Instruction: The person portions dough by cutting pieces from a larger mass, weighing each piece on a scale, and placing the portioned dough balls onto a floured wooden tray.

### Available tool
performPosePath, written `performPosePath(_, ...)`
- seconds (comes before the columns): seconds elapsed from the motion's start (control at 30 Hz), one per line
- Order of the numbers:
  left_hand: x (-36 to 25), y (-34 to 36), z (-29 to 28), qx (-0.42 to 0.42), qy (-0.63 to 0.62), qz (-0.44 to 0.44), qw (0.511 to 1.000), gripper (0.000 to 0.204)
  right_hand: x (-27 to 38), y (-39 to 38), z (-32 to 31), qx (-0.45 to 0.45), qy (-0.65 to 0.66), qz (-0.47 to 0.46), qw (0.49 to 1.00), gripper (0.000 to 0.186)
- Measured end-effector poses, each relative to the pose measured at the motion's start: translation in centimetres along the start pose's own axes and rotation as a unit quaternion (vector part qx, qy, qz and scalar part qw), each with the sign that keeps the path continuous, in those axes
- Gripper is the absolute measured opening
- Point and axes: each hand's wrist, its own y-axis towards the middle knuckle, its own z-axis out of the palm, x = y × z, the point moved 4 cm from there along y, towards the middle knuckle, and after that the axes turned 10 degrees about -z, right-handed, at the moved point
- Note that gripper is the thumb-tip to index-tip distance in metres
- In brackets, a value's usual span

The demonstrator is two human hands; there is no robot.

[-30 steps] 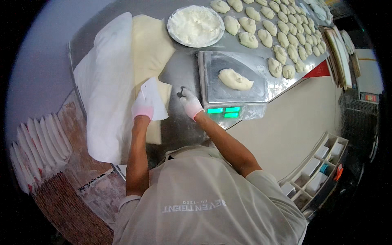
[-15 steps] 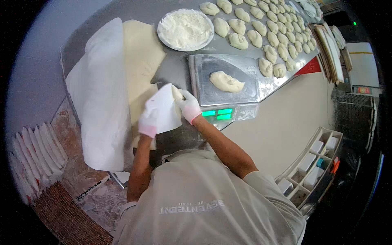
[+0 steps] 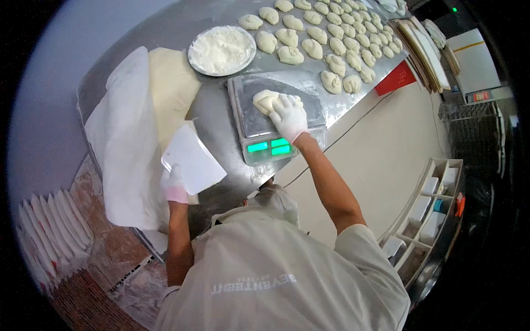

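Note:
My left hand (image 3: 175, 186), in a white glove with a pink cuff, grips a white flat dough scraper (image 3: 196, 161). The scraper is tilted over the near end of a dough slab (image 3: 170, 91), which a white sheet (image 3: 126, 160) partly covers. Over the scale (image 3: 236, 113), my gloved right hand (image 3: 290, 118) has its fingers on a dough piece (image 3: 265, 100) lying on the plate. Its fingertips are curled against the dough's right side. Green displays glow on the scale's near edge.
A round dish of flour (image 3: 222, 51) stands beyond the scale. Several dough pieces (image 3: 314, 48) lie in rows on the metal table (image 3: 212, 102) at the far right. Below on the right is a divided bin (image 3: 422, 220); white sacks (image 3: 58, 231) are stacked on the floor at left.
My right hand has moved from beside the scraper up and right onto the scale's dough. The scraper, in my left hand, has shifted left and down. The whole view has also moved.

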Motion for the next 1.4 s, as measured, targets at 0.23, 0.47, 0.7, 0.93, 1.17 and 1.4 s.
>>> performPosePath(0.23,2.5,0.7,-1.2,-0.011,-0.107,0.022,0.994,0.037,-4.2,-8.8,-2.6,-0.195,0.275,0.207,0.918,0.035)
performPosePath(0.47,3.5,-0.3,1.6,-0.039,-0.045,-0.03,0.998,0.035,-8.3,-19.8,0.6,-0.18,0.387,0.356,0.831,0.038)
performPosePath(0.7,1.4,-2.3,10.5,0.053,0.211,0.054,0.974,0.032,-9.8,-16.1,-1.9,-0.178,0.454,0.361,0.795,0.038)
performPosePath(0.93,2.1,-3.3,20.5,0.171,0.488,0.499,0.695,0.027,-11.2,-12.1,-2.1,-0.104,0.543,0.333,0.764,0.04)
performPosePath(1.17,-0.7,-3.5,29.4,0.154,0.622,0.211,0.738,0.032,-12.2,-10.9,-1.2,-0.081,0.632,0.362,0.68,0.043)
performPosePath(1.4,-1.3,0.0,34.4,0.18,0.661,0.244,0.687,0.026,-12.6,-9.6,0.2,-0.025,0.585,0.412,0.698,0.036)
